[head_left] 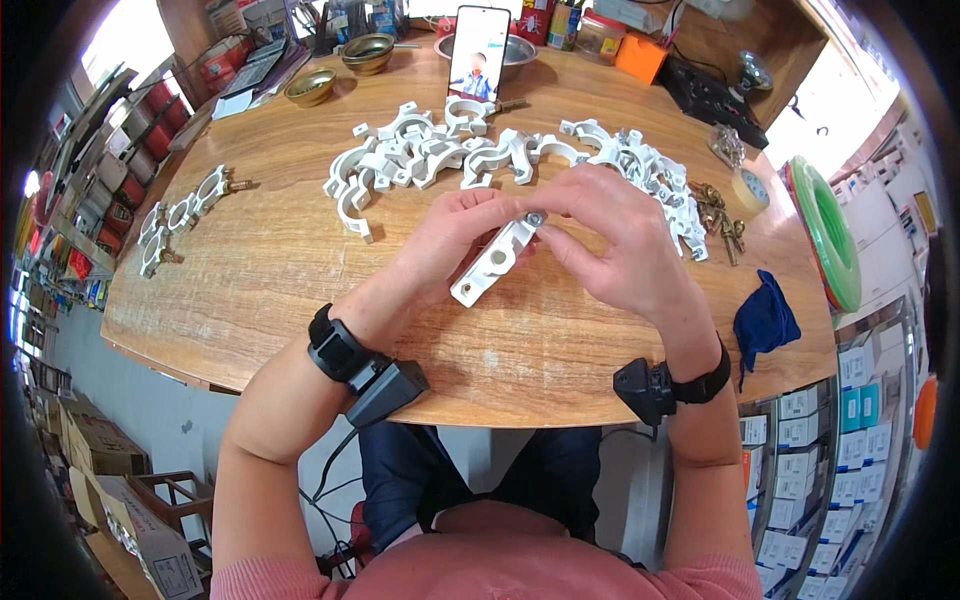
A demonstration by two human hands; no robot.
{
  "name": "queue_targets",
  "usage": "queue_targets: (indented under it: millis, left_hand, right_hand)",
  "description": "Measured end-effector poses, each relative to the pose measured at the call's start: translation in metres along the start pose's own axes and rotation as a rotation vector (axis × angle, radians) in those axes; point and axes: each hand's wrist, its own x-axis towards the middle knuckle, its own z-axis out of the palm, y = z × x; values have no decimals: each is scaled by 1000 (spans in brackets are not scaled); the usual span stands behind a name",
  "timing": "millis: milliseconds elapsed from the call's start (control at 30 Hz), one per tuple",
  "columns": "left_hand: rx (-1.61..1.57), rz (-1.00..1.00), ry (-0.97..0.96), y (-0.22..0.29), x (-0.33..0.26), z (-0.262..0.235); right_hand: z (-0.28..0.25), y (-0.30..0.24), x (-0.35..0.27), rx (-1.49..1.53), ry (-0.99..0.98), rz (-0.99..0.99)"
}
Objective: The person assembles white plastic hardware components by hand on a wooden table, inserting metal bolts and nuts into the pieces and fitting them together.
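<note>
White clamp (482,277) is held above the near-middle tabletop (250,310). Left hand (455,235): grip pinching the clamp's left side. Right hand (615,225): grip pinching a silver fastener (535,218) at its far end. Heaped white clamp pieces (440,155) lie beyond; brass bolts (733,240), far right.

Over the desk (270,310), the left hand (440,240) holds a white clamp (497,262); the right hand (615,225) touches the screw (535,218) at its far end. White brackets (430,158) heap toward the back edge; a blue pouch (766,314) lies near the right edge.
</note>
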Motion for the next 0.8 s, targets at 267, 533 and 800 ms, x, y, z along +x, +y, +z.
queue_targets:
  millis: [267,533,800]
  left_hand:
    - [41,-7,-12,1,1,-3]
    - [89,16,-55,4,0,-8]
    - [101,14,-31,2,1,-9]
  right_hand:
    - [0,1,0,-49,-38,20]
    - [5,7,0,-46,33,-81]
    - [6,4,1,-60,66,-87]
